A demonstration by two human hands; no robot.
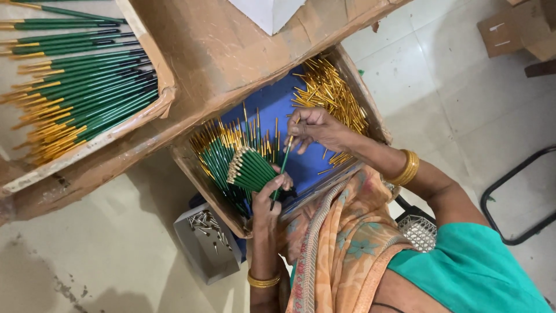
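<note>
My left hand (pixel 267 200) grips a fanned bundle of green pen barrels (pixel 250 169), pale tips pointing up-left, over an open cardboard box (pixel 194 168) lined in blue. My right hand (pixel 315 128) pinches the gold-capped top of a single green pen (pixel 283 163). That pen slants down to the fingers of my left hand. More green barrels with gold ends (pixel 217 152) lie in the box's left part. A heap of loose gold caps (pixel 331 93) fills its far right corner.
A cardboard tray (pixel 152 119) at upper left holds several green pens with gold ends (pixel 81 87). A small grey box of metal bits (pixel 207 235) sits by my left forearm. A white mesh basket (pixel 418 230), a black metal frame (pixel 515 191) and cardboard pieces (pixel 515 29) are on the pale floor.
</note>
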